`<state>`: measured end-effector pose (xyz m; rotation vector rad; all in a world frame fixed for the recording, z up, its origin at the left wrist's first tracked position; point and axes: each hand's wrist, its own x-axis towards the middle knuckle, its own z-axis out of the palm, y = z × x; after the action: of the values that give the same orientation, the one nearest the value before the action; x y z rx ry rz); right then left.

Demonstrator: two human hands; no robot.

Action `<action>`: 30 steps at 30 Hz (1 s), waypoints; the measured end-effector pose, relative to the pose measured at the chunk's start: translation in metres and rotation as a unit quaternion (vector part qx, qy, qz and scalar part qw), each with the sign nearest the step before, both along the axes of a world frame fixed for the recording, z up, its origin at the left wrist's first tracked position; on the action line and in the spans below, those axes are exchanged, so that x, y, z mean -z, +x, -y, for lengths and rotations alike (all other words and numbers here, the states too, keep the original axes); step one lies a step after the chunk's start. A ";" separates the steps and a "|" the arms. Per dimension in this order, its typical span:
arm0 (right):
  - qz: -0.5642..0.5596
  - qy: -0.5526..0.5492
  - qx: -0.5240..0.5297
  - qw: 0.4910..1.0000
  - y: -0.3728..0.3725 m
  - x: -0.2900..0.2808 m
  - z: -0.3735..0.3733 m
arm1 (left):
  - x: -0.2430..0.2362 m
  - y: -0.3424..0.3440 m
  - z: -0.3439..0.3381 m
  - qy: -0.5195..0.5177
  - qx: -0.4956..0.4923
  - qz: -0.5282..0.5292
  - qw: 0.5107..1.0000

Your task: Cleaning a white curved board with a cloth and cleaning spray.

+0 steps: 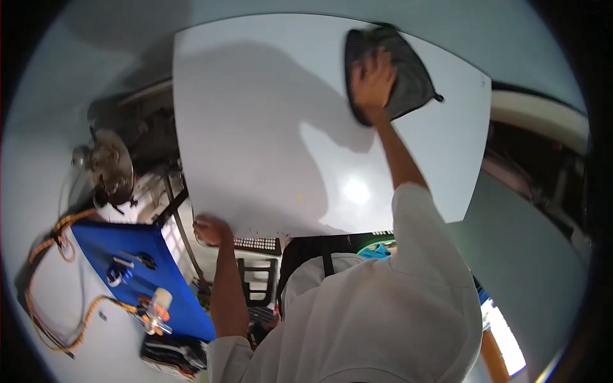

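Observation:
A grey cloth [412, 80] with a dark edge and a small loop at one corner lies at the far right of the white tabletop [255, 140]. My right hand [375, 83] presses flat on it, fingers stretched out and a little apart. My left hand [212, 231] is at the near left corner of the tabletop, its fingers curled round the edge. The undersides of those fingers are hidden.
Below the tabletop's near edge, a keyboard [258, 245] shows partly. On the left stands a blue panel [137, 236] with small tools, beside an orange cable [86, 329]. A round metal device [112, 167] sits farther back. Walls close in behind the table.

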<state>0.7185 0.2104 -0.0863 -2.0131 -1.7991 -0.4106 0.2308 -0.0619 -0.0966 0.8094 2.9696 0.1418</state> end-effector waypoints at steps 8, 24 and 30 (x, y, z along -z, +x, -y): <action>-0.096 -0.335 -0.596 0.724 -0.164 -0.030 0.239 | -0.009 0.021 -0.005 0.082 -0.027 0.011 0.996; -0.116 -0.174 -0.441 0.873 -0.311 -0.011 0.066 | -0.006 0.025 -0.013 0.115 -0.046 0.016 0.992; -0.093 -0.375 -0.678 0.626 -0.261 -0.023 0.162 | 0.000 0.019 -0.007 0.072 -0.032 0.035 0.996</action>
<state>0.4574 0.0487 -0.0638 -0.3246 -2.8871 1.1031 0.2500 -0.0552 -0.0964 0.7075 2.9475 0.3833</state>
